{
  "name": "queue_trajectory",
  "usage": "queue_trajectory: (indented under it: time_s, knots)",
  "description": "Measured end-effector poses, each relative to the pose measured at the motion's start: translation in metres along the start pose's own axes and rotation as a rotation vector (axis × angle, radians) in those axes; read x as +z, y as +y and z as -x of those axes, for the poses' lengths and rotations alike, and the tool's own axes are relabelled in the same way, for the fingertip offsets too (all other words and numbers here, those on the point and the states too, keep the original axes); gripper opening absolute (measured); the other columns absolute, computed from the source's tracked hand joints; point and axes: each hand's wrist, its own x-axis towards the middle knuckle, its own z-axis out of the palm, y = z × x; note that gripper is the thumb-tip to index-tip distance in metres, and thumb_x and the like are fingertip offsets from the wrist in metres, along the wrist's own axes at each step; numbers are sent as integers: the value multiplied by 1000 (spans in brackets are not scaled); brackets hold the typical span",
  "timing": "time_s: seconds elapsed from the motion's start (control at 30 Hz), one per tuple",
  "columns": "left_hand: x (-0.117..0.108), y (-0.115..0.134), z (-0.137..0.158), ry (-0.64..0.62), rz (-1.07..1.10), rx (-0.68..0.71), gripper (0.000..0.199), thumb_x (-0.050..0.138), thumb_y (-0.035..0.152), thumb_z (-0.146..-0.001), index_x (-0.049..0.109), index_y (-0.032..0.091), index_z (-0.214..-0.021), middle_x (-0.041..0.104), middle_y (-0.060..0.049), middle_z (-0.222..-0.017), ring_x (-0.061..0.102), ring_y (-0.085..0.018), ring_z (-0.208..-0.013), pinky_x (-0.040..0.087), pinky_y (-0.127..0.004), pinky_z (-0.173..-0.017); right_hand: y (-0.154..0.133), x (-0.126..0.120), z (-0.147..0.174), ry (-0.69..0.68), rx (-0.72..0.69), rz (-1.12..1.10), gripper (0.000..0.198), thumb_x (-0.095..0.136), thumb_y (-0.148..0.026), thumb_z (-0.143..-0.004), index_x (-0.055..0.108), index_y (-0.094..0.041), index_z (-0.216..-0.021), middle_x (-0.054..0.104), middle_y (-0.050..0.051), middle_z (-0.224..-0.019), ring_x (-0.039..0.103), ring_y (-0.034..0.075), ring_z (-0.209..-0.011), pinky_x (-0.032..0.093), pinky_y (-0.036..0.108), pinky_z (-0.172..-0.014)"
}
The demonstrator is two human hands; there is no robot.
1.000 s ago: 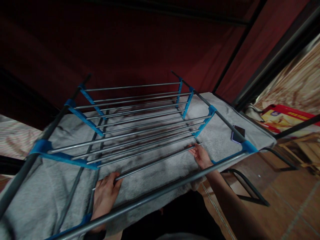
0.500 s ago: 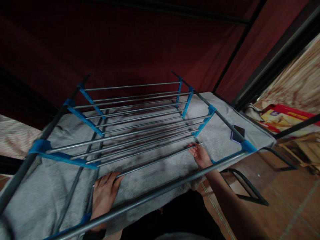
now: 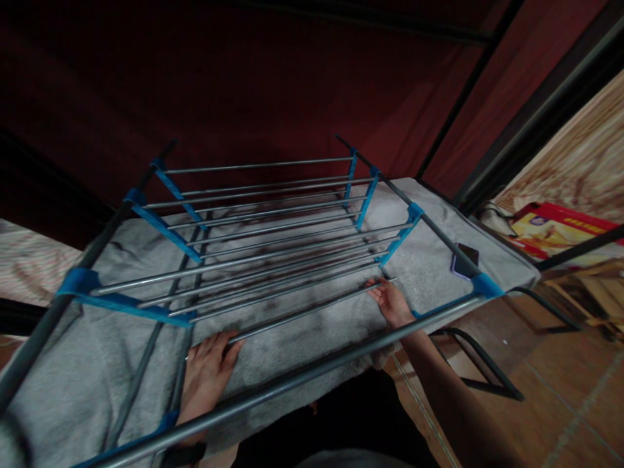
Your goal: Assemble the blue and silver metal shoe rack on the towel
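Note:
A grey metal rod lies across between my two hands, inside the front of a rack. Fingers of my left hand are closed over its left end. My right hand grips it close to the right end, whose tip pokes out past the fingers. The rack has grey tubes and blue plastic brackets, with several crossbars fitted between left and right brackets. Nearer to me than the rod runs the rack's thick front tube, passing over both my forearms.
Beneath the rack is a bed-like surface covered with a grey fuzzy blanket. A phone rests on it at the right. Beyond stand a dark red wall and a red and yellow box. Black metal legs stand on the tiled floor.
My left hand and the rod's left end have shifted very slightly up and to the right. My right hand stays almost where it was.

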Motion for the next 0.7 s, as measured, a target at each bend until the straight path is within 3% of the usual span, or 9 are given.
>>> queue_trajectory:
  time_s: [0.2, 0.47, 0.7]
  knots:
    - [-3, 2, -1, -30, -14, -75, 44, 42, 58, -89, 64, 22, -102, 73, -7, -95, 66, -29, -95, 44, -45, -91, -2, 1, -1, 17, 39, -22, 8, 59, -19, -85, 61, -23, -78, 74, 2, -76, 72, 16, -73, 63, 26, -69]
    - [0, -4, 1, 20, -165, -140, 32, 38, 38, -93, 64, 22, -101, 73, -10, -99, 63, -29, -100, 40, -44, -92, -2, 0, -1, -17, 21, 18, 5, 64, -21, -81, 61, -23, -78, 74, 2, -78, 73, 16, -74, 61, 24, -71]
    - [-13, 8, 4, 54, -262, -234, 29, 38, 27, -91, 62, 18, -102, 70, -13, -97, 62, -33, -98, 38, -51, -94, 2, -1, -2, -4, 1, 11, 7, 65, -20, -82, 60, -23, -78, 74, 3, -79, 72, 16, -74, 63, 25, -70]
